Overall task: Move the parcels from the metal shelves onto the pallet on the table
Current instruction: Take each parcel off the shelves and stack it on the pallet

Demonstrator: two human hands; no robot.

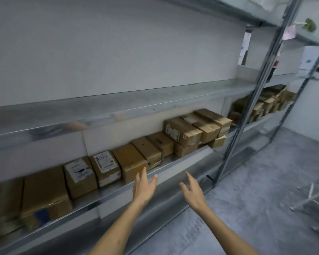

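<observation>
Parcels (151, 150) of brown cardboard stand in a row on the metal shelf (184, 161), running from 8 o'clock in your view up towards 2 o'clock. Your left hand (145, 186) is just below centre, at about 6 o'clock, palm turned inward, its grip apart with the fingers straight and spread. Its fingertips overlap the lower corner of the plain parcel (130, 161), but the blur does not let you tell whether they touch it. Your right hand (192, 190) is at 3 o'clock of the left one, near it but apart. Its grip is likewise apart, fingers relaxed and holding nothing, in front of the shelf's front edge.

At 9 o'clock of the plain parcel sit two labelled parcels (104, 165), side by side, each with a white label on top. Further towards 8 o'clock lies a large parcel (44, 190). At 2 o'clock of the plain parcel, stacked parcels (182, 132) rest two layers high. Beyond the steel upright (247, 109), the far parcels (267, 103) fill the next bay, too blurred to count. An upper shelf (118, 105) spans your view from 9 to 3 o'clock. Grey floor (256, 190) shows at 4 o'clock.
</observation>
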